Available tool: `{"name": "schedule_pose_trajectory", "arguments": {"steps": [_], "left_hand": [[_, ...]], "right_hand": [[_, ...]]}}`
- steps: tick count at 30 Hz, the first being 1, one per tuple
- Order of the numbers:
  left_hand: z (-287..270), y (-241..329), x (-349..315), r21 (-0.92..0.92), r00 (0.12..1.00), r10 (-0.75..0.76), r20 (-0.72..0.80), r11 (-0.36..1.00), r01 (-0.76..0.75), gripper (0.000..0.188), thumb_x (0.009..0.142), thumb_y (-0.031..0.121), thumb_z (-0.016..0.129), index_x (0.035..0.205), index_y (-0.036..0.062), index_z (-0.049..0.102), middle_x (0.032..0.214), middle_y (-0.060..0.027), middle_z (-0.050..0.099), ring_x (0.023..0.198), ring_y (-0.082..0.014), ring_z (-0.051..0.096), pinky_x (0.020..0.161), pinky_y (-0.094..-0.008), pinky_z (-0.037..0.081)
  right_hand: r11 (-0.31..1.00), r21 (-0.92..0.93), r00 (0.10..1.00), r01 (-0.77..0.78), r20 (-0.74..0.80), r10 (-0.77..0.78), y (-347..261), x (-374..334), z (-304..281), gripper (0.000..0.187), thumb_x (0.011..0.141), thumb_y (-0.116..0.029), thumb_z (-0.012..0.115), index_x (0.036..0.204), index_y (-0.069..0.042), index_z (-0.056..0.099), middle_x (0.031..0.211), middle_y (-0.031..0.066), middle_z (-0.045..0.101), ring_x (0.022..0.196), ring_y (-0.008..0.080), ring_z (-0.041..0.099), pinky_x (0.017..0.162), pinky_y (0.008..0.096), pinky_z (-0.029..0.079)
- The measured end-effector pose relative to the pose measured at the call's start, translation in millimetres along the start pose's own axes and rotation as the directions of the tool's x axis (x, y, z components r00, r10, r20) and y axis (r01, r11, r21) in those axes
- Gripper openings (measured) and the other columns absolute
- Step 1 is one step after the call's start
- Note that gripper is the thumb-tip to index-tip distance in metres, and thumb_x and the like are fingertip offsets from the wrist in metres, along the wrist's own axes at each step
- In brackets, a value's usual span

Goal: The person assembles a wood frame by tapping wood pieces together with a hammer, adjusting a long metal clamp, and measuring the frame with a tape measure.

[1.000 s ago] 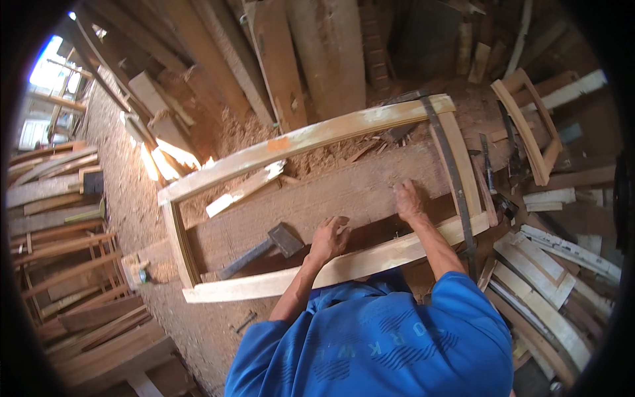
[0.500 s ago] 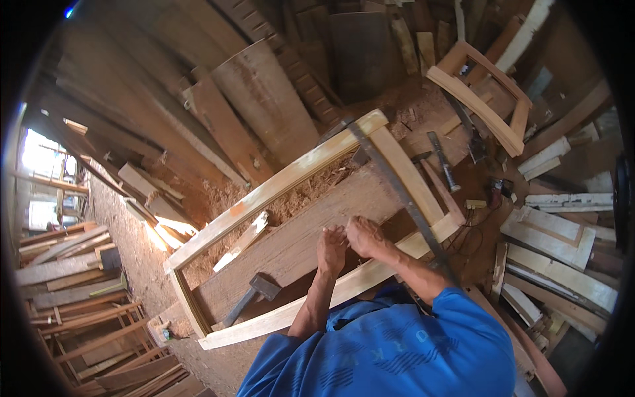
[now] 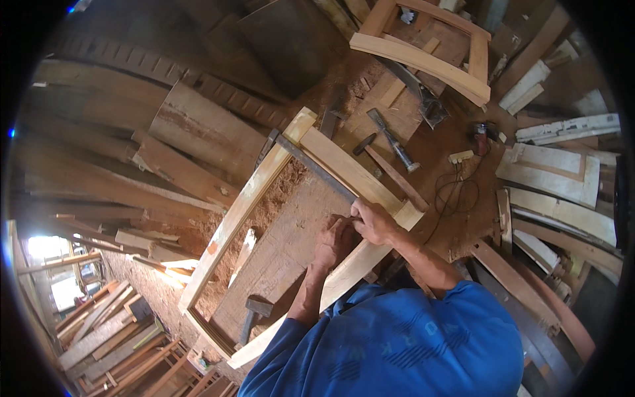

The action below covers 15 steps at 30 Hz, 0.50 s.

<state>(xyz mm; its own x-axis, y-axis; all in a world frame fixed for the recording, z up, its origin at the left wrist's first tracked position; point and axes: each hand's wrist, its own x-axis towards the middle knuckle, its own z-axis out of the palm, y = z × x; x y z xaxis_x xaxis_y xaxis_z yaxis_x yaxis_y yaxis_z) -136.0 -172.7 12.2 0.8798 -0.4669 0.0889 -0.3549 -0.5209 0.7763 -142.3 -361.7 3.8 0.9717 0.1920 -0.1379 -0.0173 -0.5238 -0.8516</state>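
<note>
My left hand (image 3: 333, 239) and right hand (image 3: 372, 221) meet over the near right part of a pale wooden frame (image 3: 225, 231). Both have curled fingers pressed close together; whatever sits between the fingertips is too small to make out. A dark metal clamp bar (image 3: 316, 169) lies across the frame's right end and runs up to my right hand, which hides part of it. Beneath the hands a wide brown board (image 3: 291, 225) lies inside the frame. A heavy-headed hammer (image 3: 258, 307) rests at its near left end.
Beyond the frame's right end lie a wooden-handled hammer (image 3: 397, 173) and a metal tool (image 3: 393, 140). A second wooden frame (image 3: 423, 59) stands farther back. A power tool (image 3: 483, 135) and a cable (image 3: 456, 192) lie at right. Planks (image 3: 205, 126) lean at the far left.
My view has turned, so the frame appears steeper and farther left. Both hands have moved toward the clamp bar, and my right hand now overlaps it.
</note>
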Motion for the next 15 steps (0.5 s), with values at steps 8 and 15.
{"name": "schedule_pose_trajectory", "arguments": {"steps": [8, 15], "left_hand": [[5.5, -53.3, 55.9, -0.155, 0.975, 0.186, 0.120, 0.974, -0.166, 0.010, 0.086, 0.001, 0.069, 0.094, 0.0072, 0.072, 0.092, -0.0135, 0.069, 0.089, -0.0310, 0.065, 0.074, -0.0417, 0.052], [-74.1, -108.5, 169.6, -0.253, 0.920, -0.362, -0.151, 0.914, 0.318, 0.010, 0.091, 0.008, 0.066, 0.099, 0.0050, 0.070, 0.090, -0.0144, 0.069, 0.083, -0.0285, 0.067, 0.076, -0.0362, 0.053]], "right_hand": [[0.983, -0.054, 0.953, -0.177, -0.258, 0.157, -10.4, 14.8, -61.6, 0.028, 0.089, -0.018, 0.070, 0.110, -0.003, 0.058, 0.095, 0.0212, 0.069, 0.090, 0.0399, 0.068, 0.077, 0.0482, 0.052], [0.762, -0.371, 0.843, -0.531, -0.146, 0.517, 37.6, 42.8, -78.7, 0.040, 0.094, -0.021, 0.062, 0.126, 0.000, 0.047, 0.104, 0.0281, 0.066, 0.095, 0.0505, 0.063, 0.087, 0.0557, 0.050]]}}
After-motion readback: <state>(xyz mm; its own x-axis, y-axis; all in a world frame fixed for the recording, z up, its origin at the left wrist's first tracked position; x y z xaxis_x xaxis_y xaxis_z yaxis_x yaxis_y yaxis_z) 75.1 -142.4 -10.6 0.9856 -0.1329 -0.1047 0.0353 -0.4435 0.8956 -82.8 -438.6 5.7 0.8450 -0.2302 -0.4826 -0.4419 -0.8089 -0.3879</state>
